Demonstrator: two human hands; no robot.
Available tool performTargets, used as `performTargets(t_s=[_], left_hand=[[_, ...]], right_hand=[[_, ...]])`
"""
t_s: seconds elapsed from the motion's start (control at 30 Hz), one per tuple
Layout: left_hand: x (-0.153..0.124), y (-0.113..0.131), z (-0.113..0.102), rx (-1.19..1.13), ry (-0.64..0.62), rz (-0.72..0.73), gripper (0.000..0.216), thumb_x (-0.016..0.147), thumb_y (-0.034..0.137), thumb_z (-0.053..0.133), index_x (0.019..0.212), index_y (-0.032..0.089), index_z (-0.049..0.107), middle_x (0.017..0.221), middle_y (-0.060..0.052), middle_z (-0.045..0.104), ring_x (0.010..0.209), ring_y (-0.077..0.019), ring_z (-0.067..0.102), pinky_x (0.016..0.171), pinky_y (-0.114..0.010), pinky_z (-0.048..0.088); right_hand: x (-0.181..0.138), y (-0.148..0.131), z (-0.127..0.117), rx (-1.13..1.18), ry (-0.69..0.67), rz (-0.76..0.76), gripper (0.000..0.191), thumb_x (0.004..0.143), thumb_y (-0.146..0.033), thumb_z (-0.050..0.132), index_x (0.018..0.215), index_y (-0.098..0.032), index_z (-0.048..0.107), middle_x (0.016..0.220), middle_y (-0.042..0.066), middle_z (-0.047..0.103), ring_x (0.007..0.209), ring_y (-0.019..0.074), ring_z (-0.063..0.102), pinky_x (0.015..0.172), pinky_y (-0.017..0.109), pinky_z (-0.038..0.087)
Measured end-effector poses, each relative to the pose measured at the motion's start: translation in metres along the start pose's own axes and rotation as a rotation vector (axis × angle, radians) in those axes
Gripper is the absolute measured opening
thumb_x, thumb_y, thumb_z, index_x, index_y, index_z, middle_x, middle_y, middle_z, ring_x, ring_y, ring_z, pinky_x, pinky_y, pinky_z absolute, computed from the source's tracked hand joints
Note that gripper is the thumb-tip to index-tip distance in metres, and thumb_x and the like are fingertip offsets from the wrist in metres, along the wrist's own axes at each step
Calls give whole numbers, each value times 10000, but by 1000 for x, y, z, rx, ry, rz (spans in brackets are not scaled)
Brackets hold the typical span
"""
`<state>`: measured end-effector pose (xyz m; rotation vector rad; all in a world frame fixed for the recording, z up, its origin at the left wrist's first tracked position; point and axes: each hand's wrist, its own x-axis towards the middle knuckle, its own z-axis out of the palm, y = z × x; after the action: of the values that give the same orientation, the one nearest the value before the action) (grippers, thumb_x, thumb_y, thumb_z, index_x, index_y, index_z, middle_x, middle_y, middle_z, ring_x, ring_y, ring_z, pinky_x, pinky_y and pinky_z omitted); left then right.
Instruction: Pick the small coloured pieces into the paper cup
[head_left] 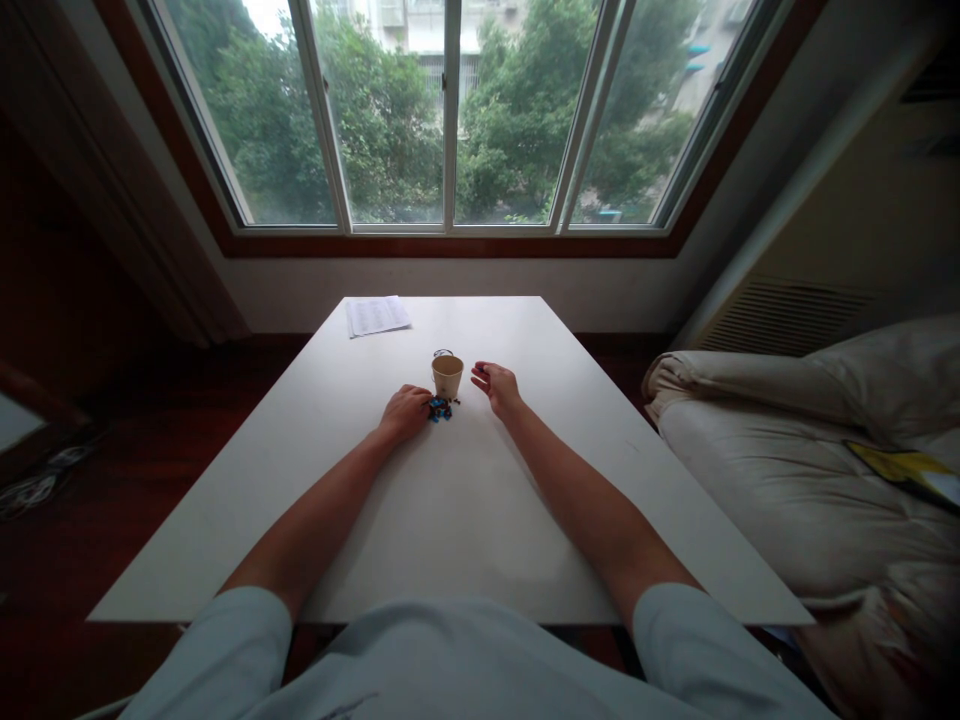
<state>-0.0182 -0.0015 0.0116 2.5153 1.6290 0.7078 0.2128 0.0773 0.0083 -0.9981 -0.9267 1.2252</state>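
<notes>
A small tan bucket [448, 378] with a thin handle lying behind it stands upright on the white table [465, 520]. Right in front of it lies a loose pile of small blue and dark pieces [440, 408], too small to name. My left hand [407, 411] rests on the table at the left edge of this pile, its fingers bent and their tips partly hidden among the pieces. Just right of the bucket, apart from it, my right hand [496, 386] is raised a little, with a small dark piece [481, 370] pinched at the fingertips.
Some printed paper sheets [378, 316] lie at the table's far left corner. Beyond the table is a wide window [450, 120]. A light padded sofa [757, 470] stands along the right side, with a yellow item [896, 467] on it.
</notes>
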Motion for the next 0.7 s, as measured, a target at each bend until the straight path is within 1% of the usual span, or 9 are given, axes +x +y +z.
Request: performTargets(t_s=[0.17, 0.23, 0.3, 0.4, 0.47, 0.53, 0.6, 0.7], left_hand=[[2, -5, 3, -15, 4, -9, 338, 847, 172, 530, 1081, 241, 765, 1186, -36, 714, 1161, -214, 572, 1088, -335, 417], [3, -7, 4, -15, 5, -1, 336, 846, 182, 527, 1074, 237, 767, 1185, -38, 715, 1154, -212, 578, 1084, -338, 418], [3, -8, 5, -19, 6, 12, 335, 850, 198, 522, 1075, 233, 767, 1190, -41, 713, 1154, -210, 581, 1082, -341, 418], [3, -10, 4, -28, 1, 27, 333, 866, 226, 518, 1093, 232, 762, 1200, -45, 709, 1161, -205, 582, 1087, -338, 411], [2, -11, 5, -32, -3, 27, 336, 874, 242, 521, 1115, 241, 755, 1210, -40, 704, 1166, -203, 581, 1092, -334, 405], [2, -11, 6, -43, -4, 19, 335, 877, 263, 533, 1134, 253, 747, 1220, -34, 699, 1164, -203, 582, 1089, -328, 406], [3, -11, 8, -56, -5, 14, 334, 880, 279, 541, 1146, 264, 741, 1220, -29, 697, 1160, -200, 586, 1087, -322, 408], [3, -10, 10, -62, -10, 11, 336, 882, 283, 547, 1159, 275, 736, 1220, -27, 695, 1165, -194, 587, 1096, -317, 404]], right_hand=[[-1, 1, -1, -83, -45, -89, 186, 858, -331, 546, 892, -184, 655, 1037, 108, 701, 1032, 235, 678, 851, 426, 617], [-3, 1, -1, -150, -77, -129, 246, 870, -362, 538, 967, -182, 674, 1114, 112, 696, 1080, 241, 662, 864, 433, 607], [-9, -1, 2, -251, -118, -228, 310, 877, -377, 539, 1074, -188, 686, 1211, 105, 676, 1152, 245, 627, 912, 449, 582], [-21, -5, 7, -418, -221, -475, 376, 885, -366, 552, 1209, -217, 672, 1387, 74, 582, 1293, 237, 530, 1051, 441, 497], [-28, -6, 11, -508, -299, -588, 405, 909, -353, 532, 1283, -243, 643, 1455, 50, 524, 1353, 224, 476, 1130, 422, 425], [-33, -6, 13, -587, -366, -661, 424, 936, -333, 502, 1340, -258, 608, 1496, 33, 479, 1406, 218, 412, 1196, 417, 336], [-35, -3, 13, -642, -419, -716, 441, 953, -310, 478, 1379, -257, 578, 1521, 27, 447, 1451, 219, 340, 1231, 431, 269], [-33, 1, 11, -696, -459, -760, 464, 962, -286, 464, 1417, -253, 541, 1540, 23, 419, 1490, 225, 253, 1244, 461, 235]])
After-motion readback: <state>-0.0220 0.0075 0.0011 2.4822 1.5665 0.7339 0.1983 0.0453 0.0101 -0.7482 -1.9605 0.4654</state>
